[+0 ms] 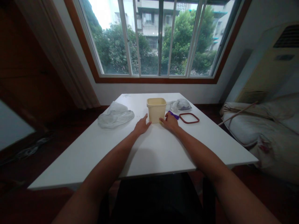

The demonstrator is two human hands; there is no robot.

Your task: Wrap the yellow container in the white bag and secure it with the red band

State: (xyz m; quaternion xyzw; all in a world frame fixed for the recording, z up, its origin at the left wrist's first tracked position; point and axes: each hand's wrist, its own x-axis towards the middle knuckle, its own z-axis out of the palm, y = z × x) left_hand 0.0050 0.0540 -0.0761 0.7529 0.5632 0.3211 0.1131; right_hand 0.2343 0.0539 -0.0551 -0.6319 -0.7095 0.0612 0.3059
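A small cream-coloured plastic bin (157, 112) stands upright on the white table, with its open top facing up. My left hand (142, 125) is at the bin's lower left side, thumb against the base and fingers along the wall. On the opposite side, my right hand (170, 122) grips the lower right corner, its thumb on the front. Just behind the right hand lies a purple item (173, 115), partly hidden, whose kind I cannot make out. A dark red rounded-square ring (189, 118) rests flat to the right of it.
The white table (154, 149) reaches toward a window (158, 40). A crumpled clear plastic bag (115, 116) lies on the left. Another plastic bag (183, 104) sits at the back right. Large white sacks (247, 127) with a stick stand beside the table's right edge.
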